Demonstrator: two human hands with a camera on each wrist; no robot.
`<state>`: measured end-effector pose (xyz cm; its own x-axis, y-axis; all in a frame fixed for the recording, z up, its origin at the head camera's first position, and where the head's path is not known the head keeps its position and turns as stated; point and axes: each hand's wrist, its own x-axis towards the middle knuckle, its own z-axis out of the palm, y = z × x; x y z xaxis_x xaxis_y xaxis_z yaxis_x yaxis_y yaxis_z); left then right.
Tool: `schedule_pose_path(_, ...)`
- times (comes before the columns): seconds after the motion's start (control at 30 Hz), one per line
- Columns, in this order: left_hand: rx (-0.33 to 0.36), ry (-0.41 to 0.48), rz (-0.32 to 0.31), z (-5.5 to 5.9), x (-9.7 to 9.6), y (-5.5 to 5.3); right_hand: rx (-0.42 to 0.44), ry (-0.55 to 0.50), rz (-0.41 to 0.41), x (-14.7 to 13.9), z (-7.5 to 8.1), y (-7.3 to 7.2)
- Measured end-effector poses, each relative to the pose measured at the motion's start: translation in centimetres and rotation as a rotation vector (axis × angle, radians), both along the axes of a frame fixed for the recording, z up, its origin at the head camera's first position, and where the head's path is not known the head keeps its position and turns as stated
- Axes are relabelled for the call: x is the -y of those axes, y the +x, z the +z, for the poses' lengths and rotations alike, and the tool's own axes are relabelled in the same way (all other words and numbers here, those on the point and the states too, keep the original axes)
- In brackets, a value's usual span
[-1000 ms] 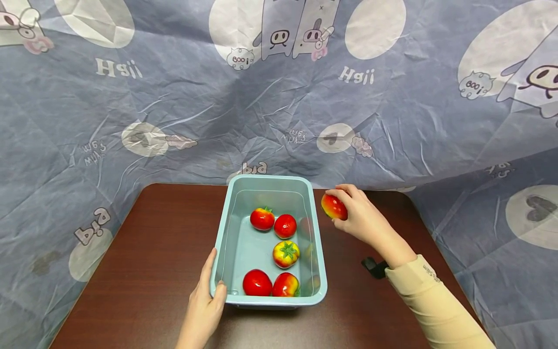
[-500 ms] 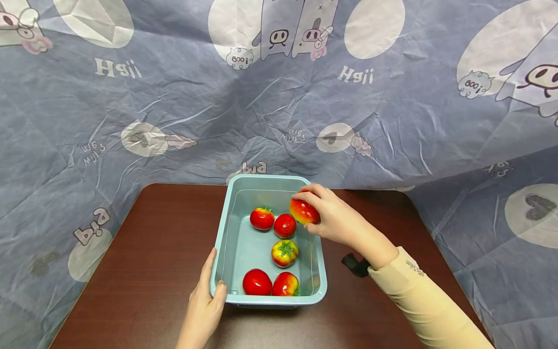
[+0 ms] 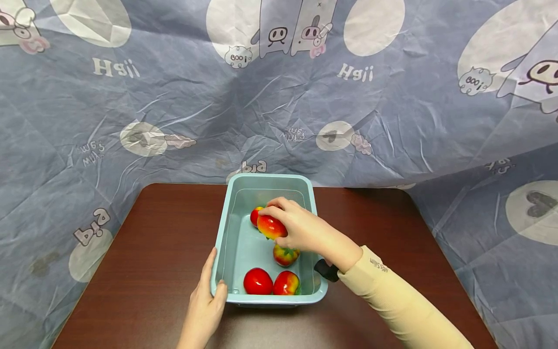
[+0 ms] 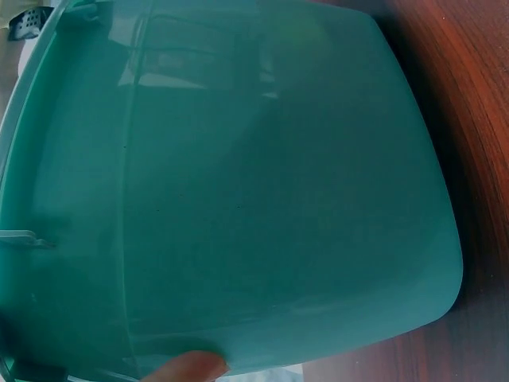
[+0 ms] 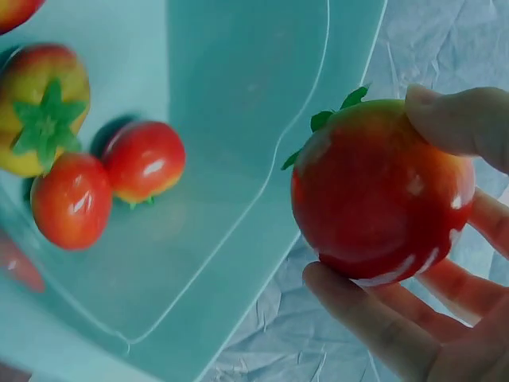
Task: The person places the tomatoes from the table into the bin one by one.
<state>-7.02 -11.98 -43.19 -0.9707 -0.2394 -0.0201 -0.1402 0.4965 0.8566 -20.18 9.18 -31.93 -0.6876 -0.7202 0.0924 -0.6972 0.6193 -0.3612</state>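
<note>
My right hand (image 3: 301,230) grips a red-and-yellow tomato (image 3: 270,227) over the inside of a light blue plastic bin (image 3: 253,254). In the right wrist view the held tomato (image 5: 382,191) is large and glossy with green leaves, thumb on one side and fingers on the other. My left hand (image 3: 202,303) holds the bin's near left corner, thumb over the rim. The left wrist view shows the bin's outer wall (image 4: 278,191) and a fingertip (image 4: 191,366) against it. Under the right hand lies a yellow-red tomato (image 3: 285,255); another behind it is hidden.
Two red tomatoes (image 3: 258,281) sit at the bin's near end, and one partly covered tomato (image 3: 255,216) lies farther back. The bin stands on a dark brown table (image 3: 144,271). A grey-blue printed cloth (image 3: 187,97) hangs behind. A black wrist device (image 3: 327,270) hangs under the right sleeve.
My right hand has carried the tomato leftward, from right of the bin, across its rim and lower over the middle. The left hand has stayed on the corner.
</note>
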Motion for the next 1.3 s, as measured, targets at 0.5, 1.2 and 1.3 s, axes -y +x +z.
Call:
schedule_pose_path(0.5, -0.007, 0.01, -0.011, 0.2, -0.4, 0.0, -0.042, -0.016, 0.001, 0.2, -0.7, 0.3)
schedule_pose_path(1.2, 0.021, -0.005, -0.038, 0.4, -0.1, 0.0, -0.085, -0.076, -0.143, -3.0, 0.3, 0.9)
schedule_pose_path(1.3, 0.034, -0.008, -0.04, 0.5, -0.1, 0.0, -0.103, -0.064, -0.179, -3.6, 0.3, 1.0)
